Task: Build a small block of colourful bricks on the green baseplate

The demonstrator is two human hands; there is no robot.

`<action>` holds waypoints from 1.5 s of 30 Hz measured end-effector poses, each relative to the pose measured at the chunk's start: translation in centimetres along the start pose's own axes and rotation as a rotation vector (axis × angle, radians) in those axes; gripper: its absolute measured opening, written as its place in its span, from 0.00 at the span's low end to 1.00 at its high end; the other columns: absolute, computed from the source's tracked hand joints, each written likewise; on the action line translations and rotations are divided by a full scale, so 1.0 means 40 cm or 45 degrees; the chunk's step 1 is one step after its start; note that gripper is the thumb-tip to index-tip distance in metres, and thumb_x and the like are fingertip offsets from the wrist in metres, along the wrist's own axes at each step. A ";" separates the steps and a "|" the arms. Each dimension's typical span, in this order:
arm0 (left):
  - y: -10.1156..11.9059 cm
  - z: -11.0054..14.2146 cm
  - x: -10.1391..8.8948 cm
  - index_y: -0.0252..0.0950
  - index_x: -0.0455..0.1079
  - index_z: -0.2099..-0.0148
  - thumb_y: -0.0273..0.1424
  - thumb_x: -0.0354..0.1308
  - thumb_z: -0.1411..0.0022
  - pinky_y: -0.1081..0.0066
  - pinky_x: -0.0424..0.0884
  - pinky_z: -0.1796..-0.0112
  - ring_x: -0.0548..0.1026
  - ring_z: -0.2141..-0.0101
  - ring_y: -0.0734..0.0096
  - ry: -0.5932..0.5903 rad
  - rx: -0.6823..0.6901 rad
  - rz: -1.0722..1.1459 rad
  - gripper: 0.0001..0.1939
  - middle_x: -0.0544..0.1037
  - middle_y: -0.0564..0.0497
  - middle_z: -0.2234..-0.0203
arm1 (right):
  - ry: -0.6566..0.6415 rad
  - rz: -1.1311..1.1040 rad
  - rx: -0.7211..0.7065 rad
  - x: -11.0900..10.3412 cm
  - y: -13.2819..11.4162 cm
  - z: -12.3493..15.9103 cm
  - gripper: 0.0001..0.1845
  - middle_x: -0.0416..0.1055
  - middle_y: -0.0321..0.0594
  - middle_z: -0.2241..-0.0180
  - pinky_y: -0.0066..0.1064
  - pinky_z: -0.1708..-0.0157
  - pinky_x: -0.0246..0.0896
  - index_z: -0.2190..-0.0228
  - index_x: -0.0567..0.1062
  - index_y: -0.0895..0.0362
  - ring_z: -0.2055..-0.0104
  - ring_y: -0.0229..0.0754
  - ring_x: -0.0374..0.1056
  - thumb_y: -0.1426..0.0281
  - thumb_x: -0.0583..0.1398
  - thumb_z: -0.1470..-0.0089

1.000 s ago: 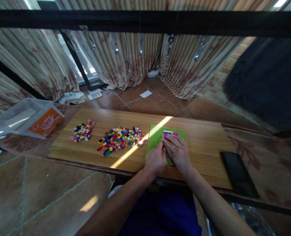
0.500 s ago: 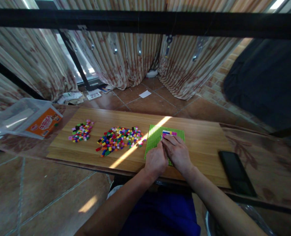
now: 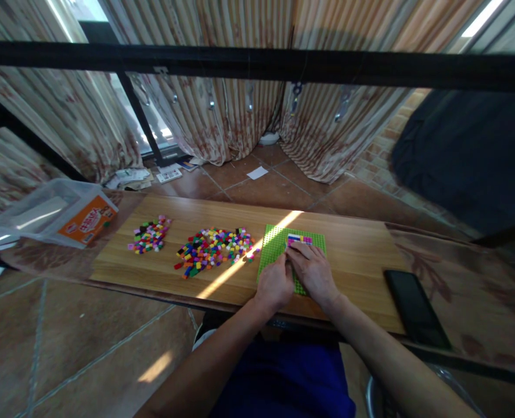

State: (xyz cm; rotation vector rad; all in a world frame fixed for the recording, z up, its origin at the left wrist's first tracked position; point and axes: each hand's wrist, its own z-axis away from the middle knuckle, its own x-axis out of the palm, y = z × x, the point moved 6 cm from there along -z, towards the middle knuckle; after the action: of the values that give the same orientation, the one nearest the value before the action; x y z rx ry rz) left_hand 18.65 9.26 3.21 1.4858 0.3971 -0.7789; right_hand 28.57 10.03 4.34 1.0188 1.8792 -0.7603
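A green studded baseplate point(image 3: 271, 247) lies on the wooden board, partly covered by my hands. Near its upper middle, small bricks point(image 3: 299, 238) in white, blue, yellow and pink sit in short rows. My left hand point(image 3: 276, 283) is closed over the plate's lower left part, its fingertips meeting the other hand. Just below the brick rows, my right hand point(image 3: 313, 271) lies over the plate with fingers bent and pressed together. Whatever is between the fingertips of both hands is hidden.
Left of the plate lies a large pile of coloured bricks point(image 3: 213, 249), with a smaller pile point(image 3: 150, 235) beyond it. A clear plastic box point(image 3: 57, 212) with an orange label stands at the far left. A black phone point(image 3: 416, 307) lies at the right on the table point(image 3: 457, 290).
The camera view has tilted slightly, so the scene sits a little lower. Both hands stay together over the baseplate, with barely any shift.
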 end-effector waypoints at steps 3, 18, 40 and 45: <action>-0.037 0.012 -0.012 0.29 0.62 0.41 0.28 0.46 0.38 0.59 0.70 0.57 0.76 0.59 0.56 0.082 -0.012 0.136 0.23 0.78 0.37 0.59 | 0.059 -0.102 0.007 -0.009 0.000 0.003 0.15 0.72 0.45 0.53 0.40 0.52 0.61 0.54 0.74 0.55 0.52 0.47 0.65 0.69 0.52 0.38; -0.346 0.138 -0.211 0.34 0.73 0.55 0.26 0.54 0.46 0.65 0.72 0.57 0.76 0.62 0.65 0.576 -0.352 0.377 0.15 0.79 0.47 0.64 | 0.072 -0.531 0.112 0.037 -0.176 0.082 0.11 0.75 0.43 0.60 0.37 0.56 0.68 0.61 0.76 0.55 0.57 0.43 0.70 0.72 0.54 0.40; -0.429 0.210 -0.366 0.37 0.68 0.48 0.28 0.54 0.44 0.60 0.68 0.55 0.73 0.57 0.55 0.816 -0.388 -0.371 0.20 0.77 0.44 0.61 | -0.189 -0.663 0.071 0.116 -0.331 0.056 0.10 0.73 0.42 0.58 0.38 0.56 0.65 0.65 0.77 0.53 0.57 0.44 0.67 0.73 0.55 0.42; -0.433 0.194 -0.352 0.35 0.69 0.49 0.29 0.51 0.42 0.61 0.68 0.56 0.73 0.58 0.55 0.797 -0.360 -0.440 0.19 0.77 0.42 0.61 | -0.173 -0.681 0.108 0.113 -0.320 0.070 0.11 0.72 0.42 0.57 0.38 0.55 0.64 0.64 0.77 0.53 0.56 0.44 0.67 0.74 0.55 0.42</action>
State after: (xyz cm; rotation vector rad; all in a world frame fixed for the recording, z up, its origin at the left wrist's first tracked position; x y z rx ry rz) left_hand -4.65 6.36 0.70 1.3824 1.2106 -0.4755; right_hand 17.13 3.19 0.50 0.4912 2.0319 -1.1917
